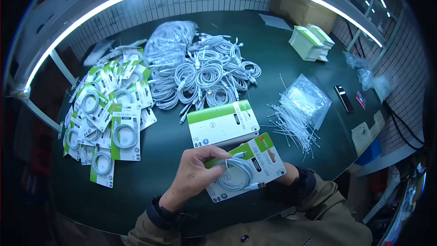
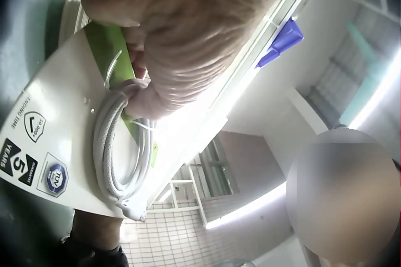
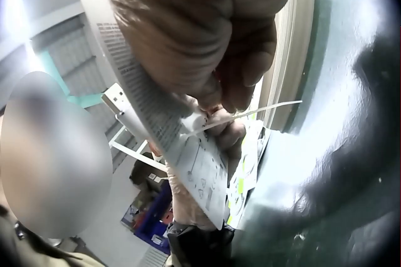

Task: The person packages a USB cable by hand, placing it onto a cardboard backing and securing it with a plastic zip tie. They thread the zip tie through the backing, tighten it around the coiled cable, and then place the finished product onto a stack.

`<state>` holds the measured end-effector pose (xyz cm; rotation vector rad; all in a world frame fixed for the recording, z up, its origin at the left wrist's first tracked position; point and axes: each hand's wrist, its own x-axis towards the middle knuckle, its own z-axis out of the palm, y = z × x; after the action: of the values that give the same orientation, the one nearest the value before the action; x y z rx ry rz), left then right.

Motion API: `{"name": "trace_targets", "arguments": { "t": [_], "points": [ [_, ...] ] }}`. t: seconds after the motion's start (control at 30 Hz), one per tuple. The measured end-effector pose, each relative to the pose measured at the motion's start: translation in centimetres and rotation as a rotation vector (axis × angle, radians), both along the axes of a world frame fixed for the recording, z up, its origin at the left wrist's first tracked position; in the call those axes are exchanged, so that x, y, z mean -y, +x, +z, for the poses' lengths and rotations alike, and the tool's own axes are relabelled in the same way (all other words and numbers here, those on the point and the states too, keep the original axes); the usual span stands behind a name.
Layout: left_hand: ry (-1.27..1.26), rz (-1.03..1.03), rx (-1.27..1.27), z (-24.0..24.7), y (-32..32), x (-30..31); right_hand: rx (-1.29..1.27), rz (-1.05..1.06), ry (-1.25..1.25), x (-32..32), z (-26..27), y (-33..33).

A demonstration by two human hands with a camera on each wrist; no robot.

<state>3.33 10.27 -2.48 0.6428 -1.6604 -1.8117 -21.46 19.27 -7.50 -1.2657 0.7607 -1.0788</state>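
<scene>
My left hand (image 1: 193,173) holds a white and green retail card (image 1: 274,169) printed "USB-A to USB-C cable", with its thumb against the coiled white cable (image 1: 246,173) on the front. The cable's dark-tipped USB-A plug (image 1: 261,185) lies at the coil's lower right. Most of my right hand (image 1: 290,174) is hidden behind the card in the head view. From the right wrist, its curled fingers pinch at the card's back, where a thin white cable tie (image 3: 269,108) sticks out. My left fingers (image 3: 230,134) reach behind the card there too.
A stack of blank cards (image 1: 223,123) stands just ahead. Carded cables (image 1: 125,134) pile at left, loose coiled cables (image 1: 209,73) at centre back. Cable ties (image 1: 296,127) and a plastic bag (image 1: 309,95) lie right, near a phone (image 1: 343,99); more cards (image 1: 309,43) stand behind.
</scene>
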Motion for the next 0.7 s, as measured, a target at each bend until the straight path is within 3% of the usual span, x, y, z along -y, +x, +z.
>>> {"name": "trace_targets", "arguments": {
  "t": [0.1, 0.2, 0.27, 0.33, 0.4, 0.57, 0.67, 0.7],
  "points": [
    [0.0, -0.009, -0.03, -0.5, -0.2, 0.1, -0.033, -0.031, 0.064, -0.2, -1.5, -0.4],
    [0.01, 0.0, -0.013, 0.3, -0.4, -0.3, -0.167, -0.041, -0.061, -0.3, -1.4, -0.5],
    [-0.021, 0.001, -0.018, 0.3, -0.4, -0.3, 0.315, 0.046, 0.19, -0.2, -2.2, -0.4],
    [-0.027, 0.004, -0.021, 0.3, -0.5, -0.3, 0.495, 0.073, 0.26, -0.1, -2.0, -0.2],
    [0.004, 0.002, -0.019, 0.4, -0.5, -0.3, 0.428, 0.065, 0.201, -0.2, -1.4, 0.0],
    [-0.068, -0.02, 0.039, 0.2, -0.7, -0.6, -0.017, -0.037, -0.061, 0.5, -3.7, -1.4],
    [-0.083, -0.106, 0.065, 0.8, -0.6, -1.0, -0.799, -0.231, -0.597, 2.5, 3.9, -0.8],
    [-0.091, -0.124, 0.086, 1.5, -0.8, -1.2, -0.825, -0.314, -0.638, 2.7, 4.1, -0.6]
  ]
}}
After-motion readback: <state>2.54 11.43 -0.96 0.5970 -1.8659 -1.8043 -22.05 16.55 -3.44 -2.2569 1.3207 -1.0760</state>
